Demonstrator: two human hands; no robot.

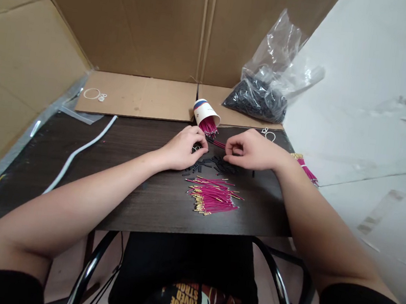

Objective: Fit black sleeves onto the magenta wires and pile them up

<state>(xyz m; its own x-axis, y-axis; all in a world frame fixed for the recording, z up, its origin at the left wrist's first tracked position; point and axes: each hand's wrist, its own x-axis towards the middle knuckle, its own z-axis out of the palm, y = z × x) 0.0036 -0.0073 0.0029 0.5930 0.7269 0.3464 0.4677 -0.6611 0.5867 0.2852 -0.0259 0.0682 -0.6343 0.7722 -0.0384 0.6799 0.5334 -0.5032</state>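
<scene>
My right hand (253,150) is closed, with short magenta wires (219,144) sticking out of its fingers to the left. Across from it, my left hand (184,148) is curled in a pinch; whatever lies between its fingertips is too small to make out. Below both hands, short black tubes (220,164) are scattered on the table. Nearer to me lies a loose pile of magenta wires (215,198) with gold-coloured ends. Behind the left hand a paper cup (202,110) rests on its side, its mouth toward me, with more magenta wires inside.
A clear plastic bag (259,97) full of black tubes sits at the back right on cardboard (139,96). A banded bundle of magenta wires (306,168) is at the right edge. White rings (92,93) lie back left; a pale cable (81,149) crosses the left side.
</scene>
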